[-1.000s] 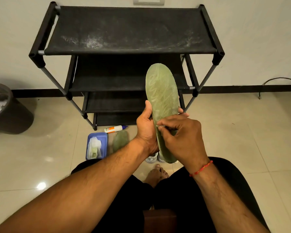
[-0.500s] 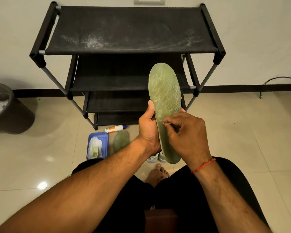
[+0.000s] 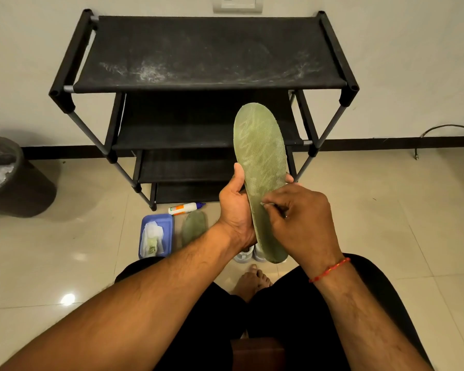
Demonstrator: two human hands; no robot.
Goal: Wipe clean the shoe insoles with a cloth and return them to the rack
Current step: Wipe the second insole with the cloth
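Observation:
My left hand grips a green mesh-textured insole by its left edge and holds it toe-up in front of the black shoe rack. Pale smear marks cross the insole's upper half. My right hand rests against the insole's middle with thumb and fingers pinched on a small white scrap; I cannot tell what the scrap is. A second green insole lies flat on the floor below the rack. White cloths lie in a blue tray beside it.
A white tube with a blue cap lies at the rack's foot. White shoes stand under my hands, a bare foot just behind them. A dark bin stands at the left. The rack's top shelf is dusty.
My right hand's pinched fingertips have shifted slightly rightward across the insole. The left hand keeps the same grip and the insole has barely moved.

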